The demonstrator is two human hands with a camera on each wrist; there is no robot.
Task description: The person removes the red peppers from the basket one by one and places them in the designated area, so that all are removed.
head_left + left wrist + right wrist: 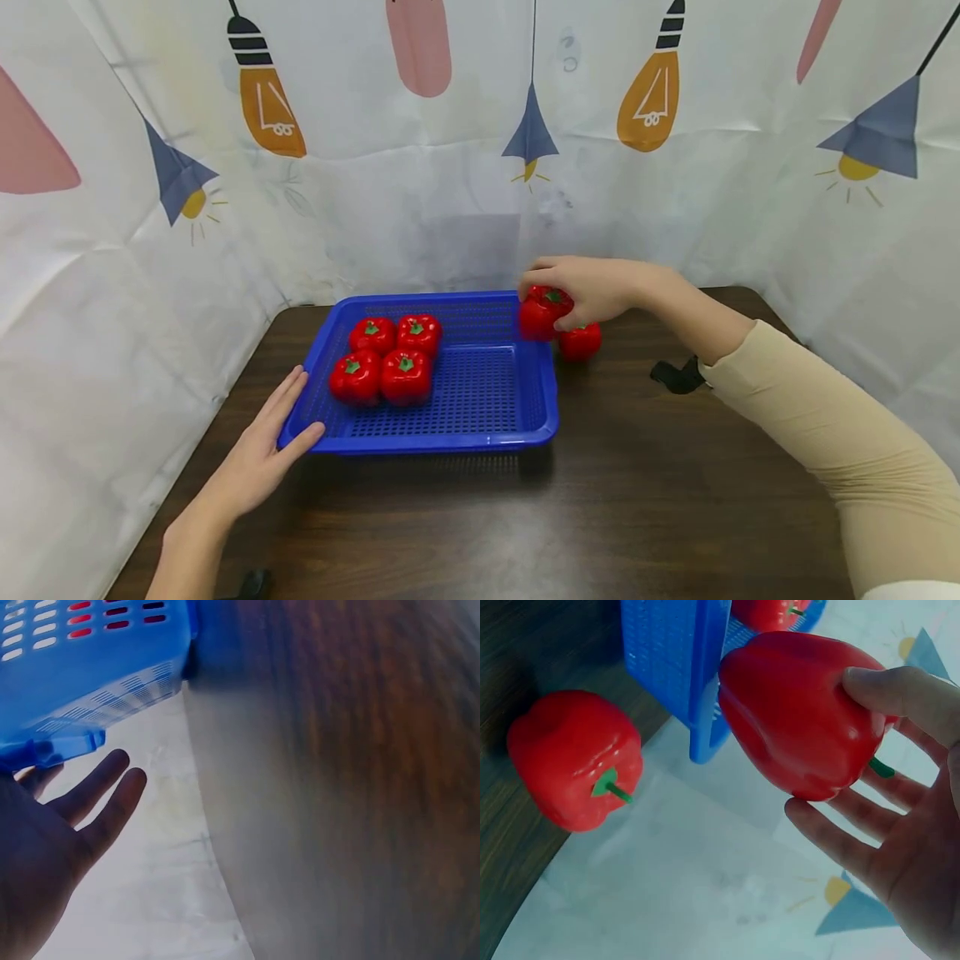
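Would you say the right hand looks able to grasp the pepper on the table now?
Probably not yet: the right hand holds another pepper, though the pepper on the table sits close by.

Basket (pixel 427 442) on tabletop (pixel 637 492), four peppers (pixel 406 380) inside at left, fifth pepper (pixel 540 318) at right rim, sixth pepper (pixel 581 342) right of basket.

Right hand (pixel 588 286) holding pepper (pixel 540 317), left hand (pixel 257 450) touching basket (pixel 427 442)

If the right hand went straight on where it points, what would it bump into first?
Likely the blue basket's rim, with the red pepper it holds; clearing that, the nearest pepper inside. Height is hard to judge.
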